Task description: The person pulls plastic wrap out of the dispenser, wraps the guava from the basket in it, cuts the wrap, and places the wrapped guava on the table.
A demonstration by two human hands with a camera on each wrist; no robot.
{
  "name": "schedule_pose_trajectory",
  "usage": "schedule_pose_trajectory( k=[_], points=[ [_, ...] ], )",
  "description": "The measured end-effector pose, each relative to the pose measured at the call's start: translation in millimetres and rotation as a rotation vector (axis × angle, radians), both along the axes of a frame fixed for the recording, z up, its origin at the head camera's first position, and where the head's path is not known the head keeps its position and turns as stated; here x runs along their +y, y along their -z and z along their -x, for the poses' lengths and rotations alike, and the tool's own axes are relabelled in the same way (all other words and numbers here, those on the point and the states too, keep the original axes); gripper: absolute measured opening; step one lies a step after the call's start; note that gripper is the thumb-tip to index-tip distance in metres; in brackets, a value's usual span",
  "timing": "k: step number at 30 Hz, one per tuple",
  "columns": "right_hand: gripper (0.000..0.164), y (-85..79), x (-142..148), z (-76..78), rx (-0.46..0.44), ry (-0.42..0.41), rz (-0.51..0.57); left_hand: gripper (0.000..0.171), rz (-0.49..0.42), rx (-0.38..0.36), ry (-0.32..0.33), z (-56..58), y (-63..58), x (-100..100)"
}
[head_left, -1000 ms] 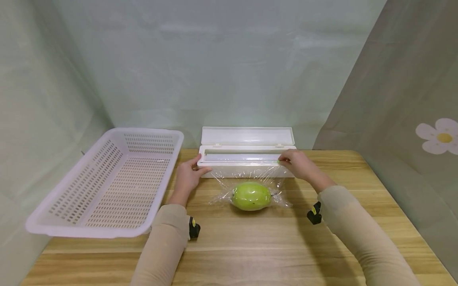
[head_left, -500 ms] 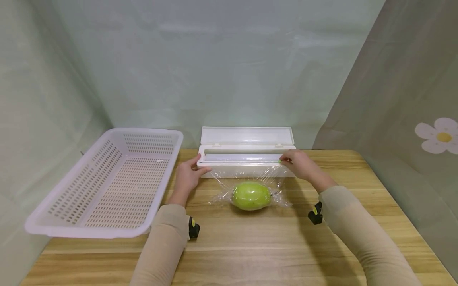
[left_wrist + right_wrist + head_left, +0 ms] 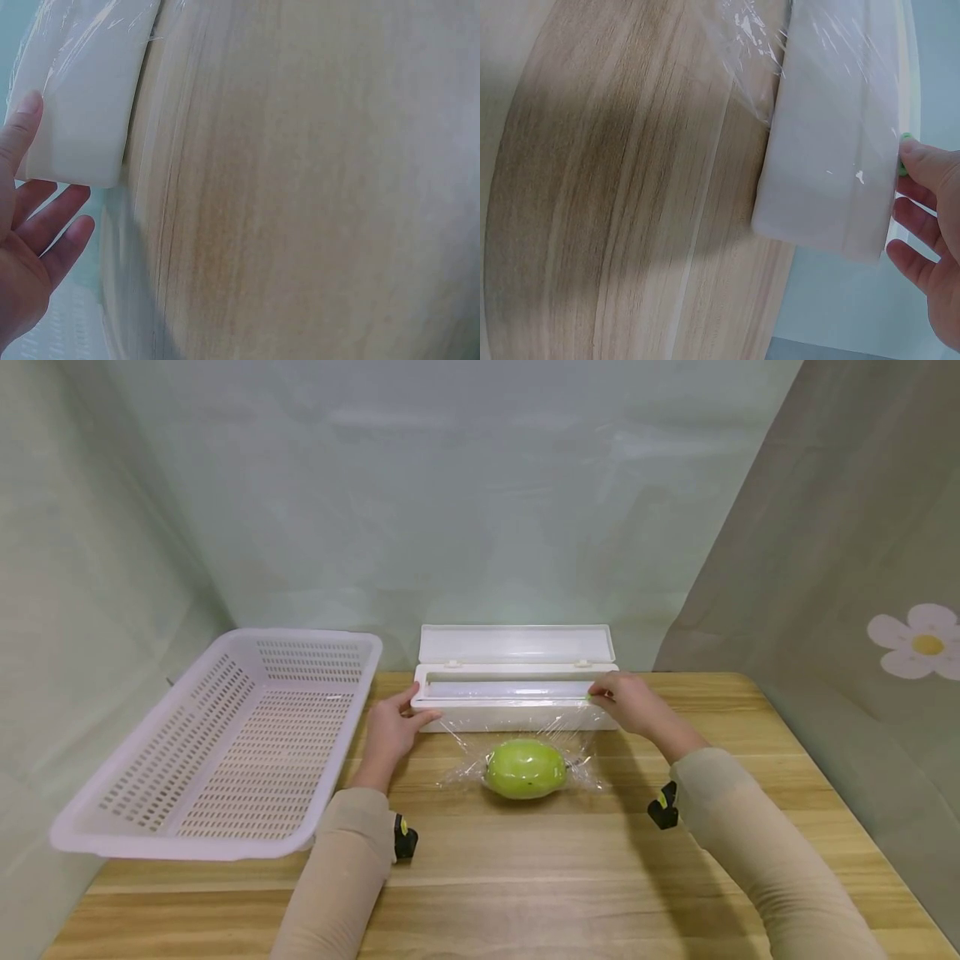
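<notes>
A long white cling film dispenser (image 3: 480,718) stands at the back of the table, its hinged lid (image 3: 517,644) raised. My left hand (image 3: 392,728) grips the dispenser's left end; in the left wrist view the thumb (image 3: 28,112) lies on its front face. Near the right end, my right hand (image 3: 628,702) pinches a small green slide cutter (image 3: 906,139) on the top front edge. Clear cling film (image 3: 468,739) runs from that edge down over the dispenser's front. A green oval fruit (image 3: 527,769) lies in front, with film around it gathered at both ends.
A white perforated plastic basket (image 3: 341,752) stands to the left, beside my left forearm. Everything sits on a wood-grain table (image 3: 540,877). A pale green curtain (image 3: 480,510) hangs behind, and a grey-brown one (image 3: 840,635) with a flower hangs at the right.
My right hand has slid slightly rightward along the dispenser's edge with the green slide cutter. The left hand keeps its grip, and the fruit has hardly moved.
</notes>
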State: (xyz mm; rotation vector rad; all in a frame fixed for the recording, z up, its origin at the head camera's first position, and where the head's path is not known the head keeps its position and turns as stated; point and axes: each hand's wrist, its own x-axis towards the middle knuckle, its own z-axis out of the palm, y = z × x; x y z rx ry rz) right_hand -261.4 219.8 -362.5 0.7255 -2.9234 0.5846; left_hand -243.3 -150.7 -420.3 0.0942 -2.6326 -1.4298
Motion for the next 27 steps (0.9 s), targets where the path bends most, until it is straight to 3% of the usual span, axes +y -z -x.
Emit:
schedule_pose_trajectory(
  k=[27],
  points=[
    [0.015, 3.0, 18.2, -2.6, 0.007, 0.039, -0.023, 0.069, 0.006, 0.001, 0.006, 1.3, 0.1, -0.6]
  ],
)
